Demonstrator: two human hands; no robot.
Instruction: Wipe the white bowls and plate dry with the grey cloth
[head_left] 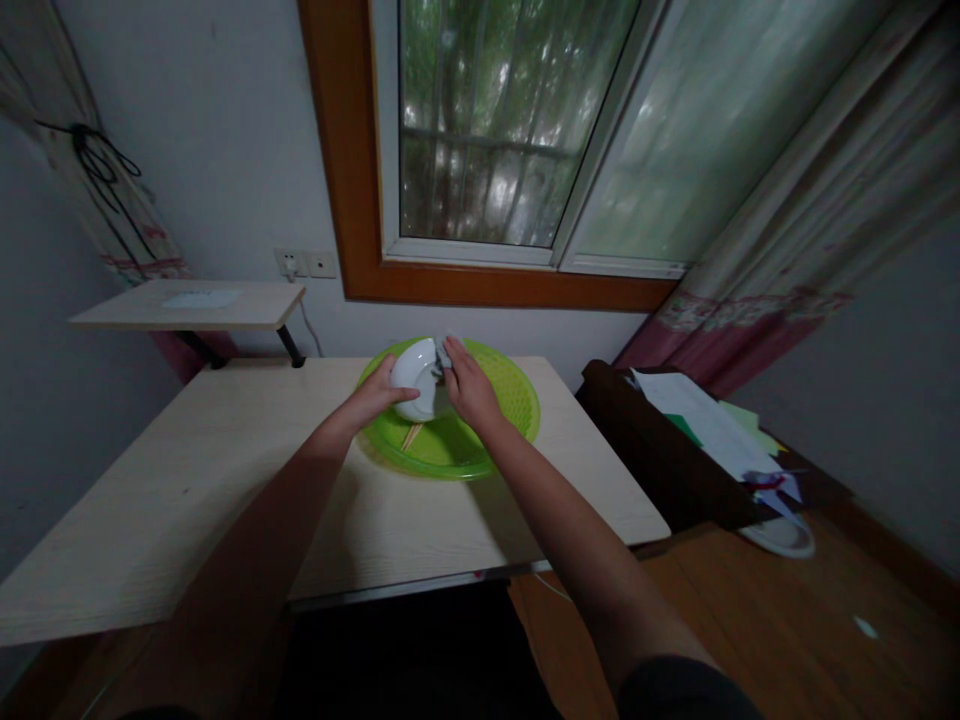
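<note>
My left hand (381, 392) grips the left rim of a white bowl (414, 370), tilted with its inside facing up and right, thumb over the near edge. At the bowl's right side my right hand (468, 385) is closed on a small light-grey thing (442, 354), which looks like a cloth but is mostly hidden by the fingers. Both hands are over a round, bright green plastic basket (517, 400) with a perforated side. A pair of chopsticks (412, 435) lies in the basket, just below the bowl.
The basket stands on a pale wooden table (247, 450) against the wall. A small raised shelf (187, 305) is at the left back. Beyond are a window (495, 130) and curtains (787, 220). Papers (705, 420) lie on a dark piece of furniture to the right.
</note>
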